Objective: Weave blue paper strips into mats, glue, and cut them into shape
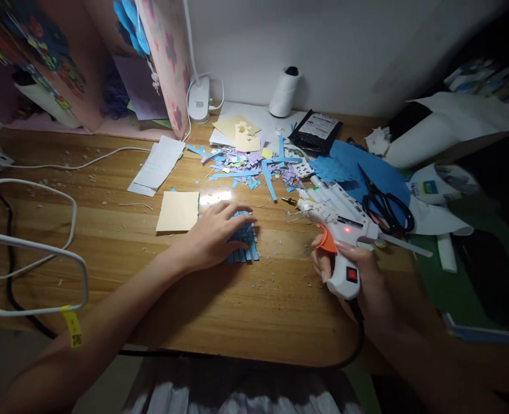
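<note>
Now R hand point(369, 273) grips white plastic glue gun point(358, 233); L hand point(213, 236), fingers spread, covers blue paper strips point(248, 236). Prob. pre-glue; next: aim.

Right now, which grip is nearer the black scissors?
Right. The right grip holds the glue gun just on the wearer's side of the black scissors; the left grip rests on the blue paper strips, well to the scissors' left.

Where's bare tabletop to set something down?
Best: front wooden tabletop between left forearm and right hand, lightly littered. Smaller: between blue paper strips under left hand and the glue gun. Crowded: paper scraps at the back, scissors and blue sheet at right.
</note>
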Demonstrator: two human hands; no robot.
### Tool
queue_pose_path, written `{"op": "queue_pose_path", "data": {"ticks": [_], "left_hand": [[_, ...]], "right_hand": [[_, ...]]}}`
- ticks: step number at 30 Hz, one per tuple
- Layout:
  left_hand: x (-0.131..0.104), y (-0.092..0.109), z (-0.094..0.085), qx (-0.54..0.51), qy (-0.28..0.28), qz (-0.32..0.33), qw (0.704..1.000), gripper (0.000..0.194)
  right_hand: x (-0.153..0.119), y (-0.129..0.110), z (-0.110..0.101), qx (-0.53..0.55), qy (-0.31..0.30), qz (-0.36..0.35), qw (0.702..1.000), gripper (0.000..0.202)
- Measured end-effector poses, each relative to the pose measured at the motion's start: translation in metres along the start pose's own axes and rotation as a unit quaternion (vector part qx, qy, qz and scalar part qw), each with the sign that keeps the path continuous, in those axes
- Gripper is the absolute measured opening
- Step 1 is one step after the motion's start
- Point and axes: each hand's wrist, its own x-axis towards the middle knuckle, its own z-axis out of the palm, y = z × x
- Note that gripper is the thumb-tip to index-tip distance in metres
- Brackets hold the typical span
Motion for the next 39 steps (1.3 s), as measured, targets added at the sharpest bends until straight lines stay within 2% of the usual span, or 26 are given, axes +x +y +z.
{"op": "queue_pose_path", "data": {"ticks": [4,9,13,17,19,21,23,25,26,29,31,34,36,37,39], "left_hand": [[0.000,-0.006,0.001,0.020,-0.021,0.007,1.000,0.062],[0.001,-0.006,-0.004,0.056,-0.004,-0.010,0.998,0.062],[0.001,-0.010,-0.010,0.075,0.025,-0.039,0.996,0.045],[-0.001,-0.013,-0.018,0.074,0.078,-0.038,0.993,0.022],[-0.001,-0.012,-0.023,0.019,0.086,-0.053,0.995,0.017],[-0.001,-0.011,-0.026,-0.060,0.121,-0.116,0.984,0.019],[0.000,-0.012,-0.028,-0.124,0.196,-0.216,0.948,0.021],[0.002,-0.015,-0.027,-0.199,0.259,-0.308,0.893,0.020],[0.003,-0.016,-0.026,-0.254,0.271,-0.342,0.863,0.018],[0.006,-0.015,-0.020,-0.442,0.240,-0.373,0.780,0.023],[0.007,-0.008,-0.016,-0.511,0.205,-0.355,0.756,0.034],[0.007,0.007,-0.008,-0.535,0.181,-0.332,0.755,0.046],[0.004,0.015,-0.002,-0.512,0.172,-0.325,0.776,0.055],[0.002,0.019,0.000,-0.487,0.159,-0.319,0.797,0.055],[-0.003,0.024,0.001,-0.389,0.109,-0.310,0.861,0.041]], "right_hand": [[0.000,0.000,0.001,0.031,-0.006,-0.011,0.999,0.025],[-0.001,0.002,0.001,0.052,-0.004,0.006,0.999,0.025],[-0.001,0.002,0.000,0.052,-0.004,0.007,0.999,0.026],[-0.002,0.000,0.000,0.058,-0.006,0.004,0.998,0.026],[-0.001,-0.001,0.001,0.061,0.001,0.006,0.998,0.025],[0.000,-0.001,0.001,0.064,0.002,-0.002,0.998,0.024],[0.000,-0.001,0.001,0.070,-0.003,-0.007,0.998,0.024],[0.001,-0.002,0.001,0.069,-0.004,-0.004,0.998,0.024],[0.000,-0.003,0.001,0.066,-0.002,-0.003,0.998,0.025],[-0.001,-0.007,0.003,0.054,0.015,0.000,0.998,0.025],[-0.002,-0.009,0.005,0.041,0.027,0.010,0.999,0.025],[-0.001,-0.008,0.005,0.030,0.030,-0.002,0.999,0.025],[0.001,-0.005,0.004,0.039,0.024,-0.022,0.999,0.025],[0.002,-0.004,0.004,0.047,0.020,-0.025,0.998,0.025],[0.003,-0.001,0.003,0.059,0.018,-0.018,0.998,0.025]]}}
